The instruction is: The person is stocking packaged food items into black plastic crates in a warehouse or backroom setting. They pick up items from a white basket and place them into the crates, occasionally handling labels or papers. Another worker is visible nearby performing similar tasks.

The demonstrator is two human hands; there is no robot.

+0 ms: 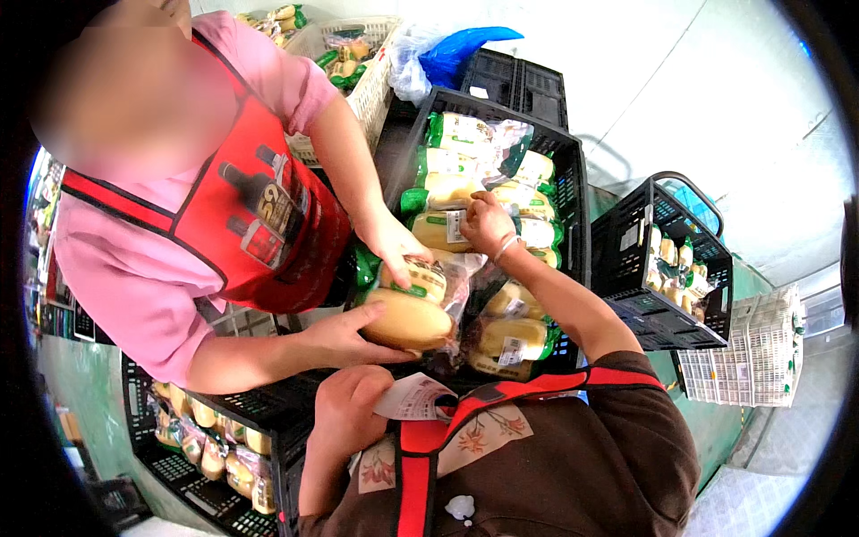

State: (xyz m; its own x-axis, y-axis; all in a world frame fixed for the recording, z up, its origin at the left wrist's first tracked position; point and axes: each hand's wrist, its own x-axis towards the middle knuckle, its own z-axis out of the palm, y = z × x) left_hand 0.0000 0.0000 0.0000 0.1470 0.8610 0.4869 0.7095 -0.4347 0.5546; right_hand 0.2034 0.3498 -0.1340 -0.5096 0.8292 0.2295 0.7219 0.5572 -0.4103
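My left hand (349,403) is closed on a white printed label sheet (415,396), held close to my chest. Over a black crate (577,179) my right hand (488,225) has its fingers curled down onto the packed goods; its fingertips are partly hidden. Beside them a white label (455,226) sits on a clear bag with an oblong yellow loaf-like item (429,231). Similar bags with green ends fill the crate in rows. Across from me a co-worker's two hands (349,333) hold a clear bag of yellow oblong items (407,320) at the crate's left edge.
Another black crate (134,403) with bagged goods is at lower left. A cream basket (380,63) stands behind the co-worker, near a blue plastic bag (461,58). To the right are a black crate with a handle (617,242) and stacked white baskets (752,349).
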